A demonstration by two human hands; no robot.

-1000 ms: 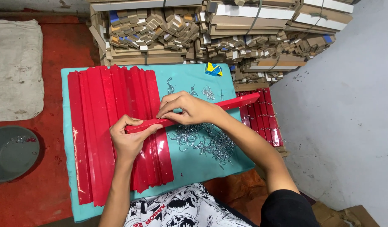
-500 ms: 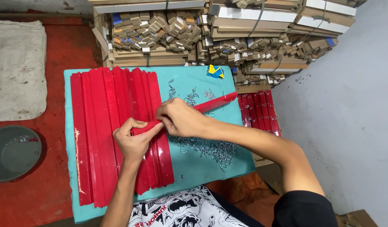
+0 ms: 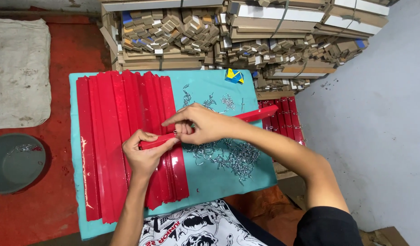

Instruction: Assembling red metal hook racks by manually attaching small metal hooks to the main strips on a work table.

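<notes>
1. Since the earlier frame, the red strip [image 3: 205, 127] has been tilted flatter over the teal board [image 3: 219, 182].
2. It is gripped by the left hand [image 3: 144, 155] and pinched by the right hand [image 3: 203, 124] (a small metal clip at the fingertips is hard to make out).
3. Metal bits are held in the grey bowl [image 3: 14, 161], which is cut off at the frame edge.

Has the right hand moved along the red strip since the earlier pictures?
Cannot tell: the right hand stays on the red strip, beside the fanned red strips on the teal board.

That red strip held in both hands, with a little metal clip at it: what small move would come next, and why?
Probably pressing the small metal clip home into the red strip. The left hand grips the strip's near end, the right hand pinches at the clip right there, and it looks only partly seated. A pile of loose clips lies just below on the teal board.
</notes>
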